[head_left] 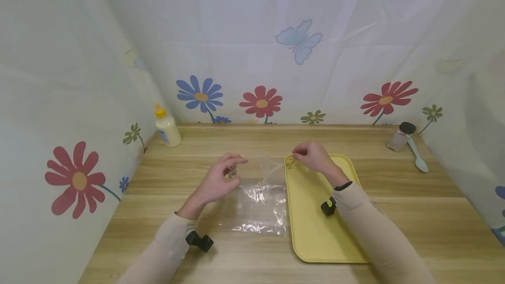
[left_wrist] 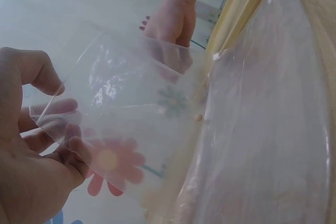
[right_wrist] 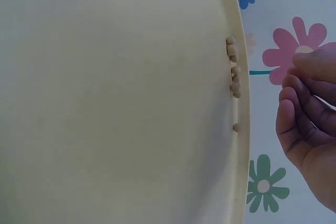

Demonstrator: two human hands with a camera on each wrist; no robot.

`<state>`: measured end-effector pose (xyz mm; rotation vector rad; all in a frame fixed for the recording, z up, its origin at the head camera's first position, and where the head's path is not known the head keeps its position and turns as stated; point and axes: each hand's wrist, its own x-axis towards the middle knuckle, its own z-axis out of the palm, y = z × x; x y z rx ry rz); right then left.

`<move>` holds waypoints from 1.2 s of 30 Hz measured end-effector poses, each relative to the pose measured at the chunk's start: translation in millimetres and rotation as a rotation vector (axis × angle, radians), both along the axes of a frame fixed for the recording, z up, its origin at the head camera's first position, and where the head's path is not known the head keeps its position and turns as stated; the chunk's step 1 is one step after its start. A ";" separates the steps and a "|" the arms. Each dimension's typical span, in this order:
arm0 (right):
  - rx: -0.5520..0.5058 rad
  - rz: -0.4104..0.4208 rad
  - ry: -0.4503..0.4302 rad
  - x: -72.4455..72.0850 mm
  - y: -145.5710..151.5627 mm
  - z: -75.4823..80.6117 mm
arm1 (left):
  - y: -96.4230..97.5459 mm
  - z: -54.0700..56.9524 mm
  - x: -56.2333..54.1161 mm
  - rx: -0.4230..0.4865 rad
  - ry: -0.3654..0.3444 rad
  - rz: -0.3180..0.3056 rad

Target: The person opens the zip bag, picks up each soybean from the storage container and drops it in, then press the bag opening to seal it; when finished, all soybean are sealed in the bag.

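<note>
A clear plastic bag (head_left: 258,211) lies on the table against the tray's left side, its far end raised. My left hand (head_left: 217,181) holds the raised lip of the bag, and in the left wrist view some fingers (left_wrist: 55,109) show through the film. A small tan ball (left_wrist: 198,117) shows by the bag's mouth. Over the far left corner of the yellow tray (head_left: 315,231) is my right hand (head_left: 313,157), fingertips drawn together; nothing shows between them. Several small round tan balls (right_wrist: 234,80), like dried beans, line the tray's rim.
A bottle with a yellow cap (head_left: 168,129) stands at the back left. At the back right are a dark-lidded jar (head_left: 400,137) and a pale blue spoon (head_left: 419,159). Flower-printed cloth (head_left: 236,34) walls the table's back and sides.
</note>
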<state>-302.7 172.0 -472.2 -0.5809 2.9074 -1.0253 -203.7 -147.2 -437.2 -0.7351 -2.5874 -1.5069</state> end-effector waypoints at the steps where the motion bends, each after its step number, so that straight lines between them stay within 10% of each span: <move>1: 0.004 -0.006 -0.010 -0.3 0.8 -0.3 | 0.6 4.0 1.9 0.000 -0.001 0.000; 36: 0.248 0.093 0.027 -0.8 2.1 -6.0 | -1.4 -4.1 -2.3 0.013 0.015 -0.011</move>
